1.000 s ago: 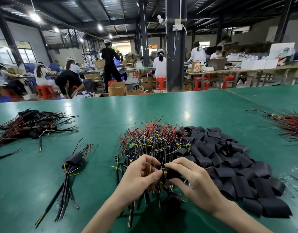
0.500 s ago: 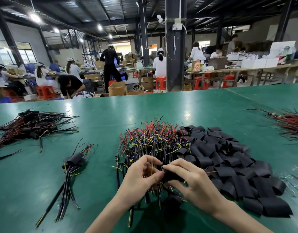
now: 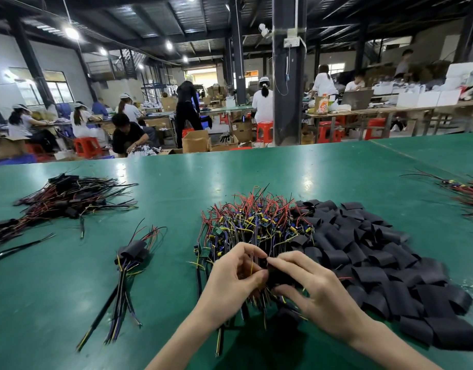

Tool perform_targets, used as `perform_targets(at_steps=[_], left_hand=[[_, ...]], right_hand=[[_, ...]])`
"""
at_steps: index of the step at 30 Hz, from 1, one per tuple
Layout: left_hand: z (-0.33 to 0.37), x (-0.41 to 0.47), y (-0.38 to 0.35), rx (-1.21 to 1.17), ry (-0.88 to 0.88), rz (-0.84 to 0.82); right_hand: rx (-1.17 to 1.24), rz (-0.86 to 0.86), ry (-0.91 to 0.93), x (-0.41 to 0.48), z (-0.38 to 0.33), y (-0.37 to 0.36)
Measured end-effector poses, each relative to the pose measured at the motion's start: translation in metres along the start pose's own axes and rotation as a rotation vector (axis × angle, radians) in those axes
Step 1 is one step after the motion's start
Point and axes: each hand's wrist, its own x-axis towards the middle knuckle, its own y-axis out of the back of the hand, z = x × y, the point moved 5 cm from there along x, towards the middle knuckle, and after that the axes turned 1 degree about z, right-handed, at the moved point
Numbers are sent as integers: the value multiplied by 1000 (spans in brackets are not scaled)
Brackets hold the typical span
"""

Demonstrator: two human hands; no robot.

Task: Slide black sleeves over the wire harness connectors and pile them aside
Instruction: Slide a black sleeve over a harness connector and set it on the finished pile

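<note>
A heap of unsleeved wire harnesses (image 3: pixel 256 222) with red, yellow and blue wires lies in the middle of the green table (image 3: pixel 176 188). To its right spreads a pile of flat black sleeves (image 3: pixel 385 257). Just in front of the heap, my left hand (image 3: pixel 230 284) pinches the wires of one harness. My right hand (image 3: pixel 320 295) grips a black sleeve (image 3: pixel 279 275) against that harness. The connector itself is hidden between my fingers. A small bundle of sleeved harnesses (image 3: pixel 128 263) lies to the left.
A larger pile of finished harnesses (image 3: pixel 61 201) lies at the far left. More red wires (image 3: pixel 467 193) sit at the right edge. Beyond the table's far edge stand a dark pillar (image 3: pixel 288 76), cardboard boxes (image 3: pixel 195 141), red stools and several seated workers.
My hands have stayed in place while the fingers worked closer together on the sleeve and harness. The view has tilted slightly.
</note>
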Motion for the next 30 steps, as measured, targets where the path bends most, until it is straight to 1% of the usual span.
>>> perform_targets(at_steps=[2,3,4,6,8,10,11,13,15,18,21,22,23,24,27,29,30], left_hand=[[4,5,19,24,-25,78],[6,8,33,16,-36,144],[6,10,52,7,-45,234],[2,13,98,-6,-43,464],[-15,9,147,-3,10,696],[-43,-1,191,56,142,891],[-58,-6,207,93,235,958],[-84,-16,222,170,424,1020],[-96,-24,221,308,536,1048],[-90,-26,207,514,604,1032],[-72,-17,195,702,693,976],[-63,-12,188,763,697,971],[-53,-5,178,803,652,953],[-42,5,163,823,566,906],[-14,47,102,801,254,637],[0,75,59,757,105,462],[5,89,41,759,61,391]], right_hand=[[-62,35,-2,1,0,4],[-99,74,-15,1,2,8],[-129,121,-35,3,5,14],[-168,210,-94,5,12,23],[-198,264,-156,5,23,30],[-246,283,-213,3,35,33],[-278,279,-246,2,41,34],[-346,240,-323,0,54,33],[-393,178,-403,-3,67,32],[-427,76,-490,-8,83,30],[-460,-9,-515,-9,90,25],[-465,-42,-514,-9,92,23],[-472,-79,-509,-9,95,20],[-481,-115,-503,-10,97,17],[-495,-180,-489,-12,104,11],[-510,-196,-465,-14,105,9],[-525,-208,-442,-14,105,8]])
